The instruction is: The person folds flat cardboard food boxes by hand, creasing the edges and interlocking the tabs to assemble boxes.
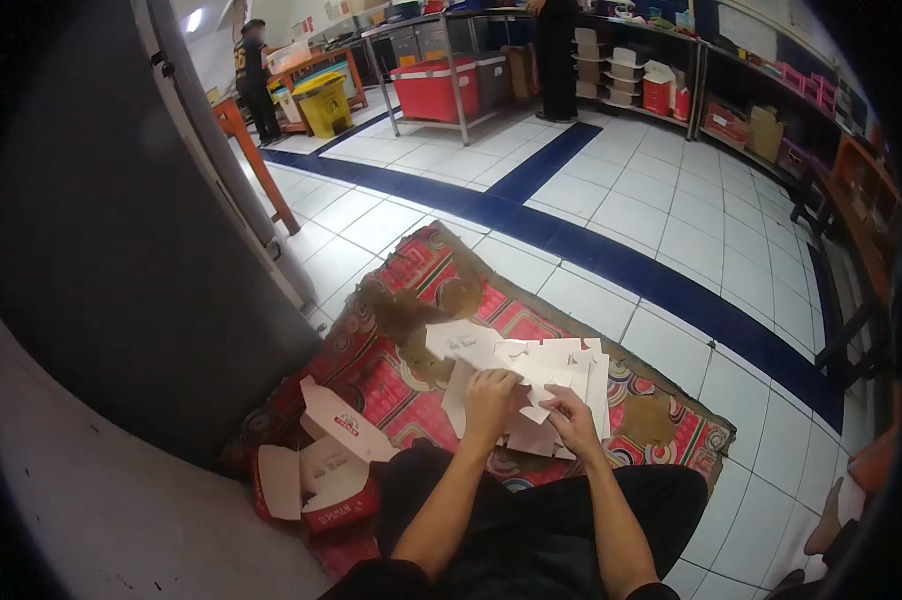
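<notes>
A flat white cardboard box blank (536, 395) with cut slots and flaps lies in front of my lap. My left hand (491, 400) is closed over its near left part, fingers curled on the edge. The thumb and fingers of my right hand (573, 420) pinch a flap on its right side. More flat cardboard blanks (596, 375) lie stacked underneath, partly hidden by the one I hold. A white panel (461, 342) sticks out at the upper left. To my left stands a folded red and white cardboard box (336, 515) with its lid raised.
I sit on a worn red patterned mat (531, 312) on a white tiled floor (661, 175). A dark door (121, 200) rises at the left. Farther off are a yellow bin (323, 105), a red cooler box (433, 90) and two standing people. Another person's bare foot (826, 520) shows at right.
</notes>
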A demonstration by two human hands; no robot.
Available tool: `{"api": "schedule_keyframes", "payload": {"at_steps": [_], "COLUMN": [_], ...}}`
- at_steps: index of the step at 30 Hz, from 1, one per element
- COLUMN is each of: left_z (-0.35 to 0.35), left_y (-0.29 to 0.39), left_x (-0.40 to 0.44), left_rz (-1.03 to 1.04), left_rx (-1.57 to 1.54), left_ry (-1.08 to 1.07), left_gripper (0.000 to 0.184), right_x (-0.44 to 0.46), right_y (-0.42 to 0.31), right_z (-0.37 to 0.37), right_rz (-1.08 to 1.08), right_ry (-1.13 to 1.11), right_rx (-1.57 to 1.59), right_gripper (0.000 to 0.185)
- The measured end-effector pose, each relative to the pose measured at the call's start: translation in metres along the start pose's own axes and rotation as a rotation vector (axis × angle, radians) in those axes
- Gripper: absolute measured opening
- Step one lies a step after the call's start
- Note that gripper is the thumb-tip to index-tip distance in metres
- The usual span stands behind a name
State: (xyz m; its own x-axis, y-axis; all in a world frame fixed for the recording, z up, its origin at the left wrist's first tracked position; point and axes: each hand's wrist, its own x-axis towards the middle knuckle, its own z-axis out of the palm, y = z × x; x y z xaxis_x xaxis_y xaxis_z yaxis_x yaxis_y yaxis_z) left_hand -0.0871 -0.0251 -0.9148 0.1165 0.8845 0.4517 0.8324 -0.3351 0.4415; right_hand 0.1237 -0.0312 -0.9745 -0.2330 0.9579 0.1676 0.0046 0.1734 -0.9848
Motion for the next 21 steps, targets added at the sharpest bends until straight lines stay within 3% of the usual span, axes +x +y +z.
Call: {"api": "schedule_keyframes", "payload": {"at_steps": [1,3,5,7,9,10,11,13,15,17,19,21], "left_z": [-0.003,-0.011,-0.036,-0.026,-0.015,-0.014,-0.010,-0.004,0.014,0.025,0.032,0.036], "left_y": [0.000,0.004,0.028,0.022,0.007,0.005,0.008,0.023,0.020,0.014,0.007,0.002], "left_x": [0.001,0.006,0.011,0.009,0.001,-0.001,-0.004,-0.006,-0.008,-0.013,-0.018,-0.018], "left_rz": [0.069,0.136,0.322,0.301,0.227,0.179,0.173,-0.081,-0.087,0.037,0.101,0.120], "left_rx": [-0.010,-0.039,0.050,0.026,-0.136,-0.263,-0.268,-0.394,-0.461,-0.502,-0.431,-0.409], "left_ry": [0.112,0.192,0.345,0.334,-0.047,-0.197,-0.196,-0.348,-0.341,-0.374,-0.401,-0.484], "left_gripper": [0.018,0.020,0.021,0.022,0.022,0.019,0.019,0.018,0.018,0.021,0.030,0.031], "right_x": [0.002,0.008,0.006,0.002,0.000,0.001,0.000,-0.003,-0.012,-0.015,-0.021,-0.021], "right_y": [0.002,-0.003,-0.033,-0.052,-0.067,-0.076,-0.082,-0.082,-0.067,-0.041,-0.047,-0.045], "right_z": [-0.003,-0.007,-0.007,-0.020,-0.038,-0.049,-0.058,-0.066,-0.068,-0.066,-0.046,-0.033], "right_rz": [0.003,-0.237,-0.261,-0.229,-0.147,-0.002,0.144,0.135,-0.006,-0.041,-0.016,-0.041], "right_ry": [-0.011,0.095,0.175,0.181,0.122,-0.025,-0.173,-0.235,-0.266,-0.271,-0.217,-0.138], "right_rx": [0.003,-0.164,-0.088,-0.235,-0.247,-0.306,-0.368,-0.450,-0.416,-0.321,-0.545,-0.528], "right_gripper": [0.022,0.019,0.027,0.025,0.022,0.021,0.020,0.019,0.019,0.021,0.020,0.018]}}
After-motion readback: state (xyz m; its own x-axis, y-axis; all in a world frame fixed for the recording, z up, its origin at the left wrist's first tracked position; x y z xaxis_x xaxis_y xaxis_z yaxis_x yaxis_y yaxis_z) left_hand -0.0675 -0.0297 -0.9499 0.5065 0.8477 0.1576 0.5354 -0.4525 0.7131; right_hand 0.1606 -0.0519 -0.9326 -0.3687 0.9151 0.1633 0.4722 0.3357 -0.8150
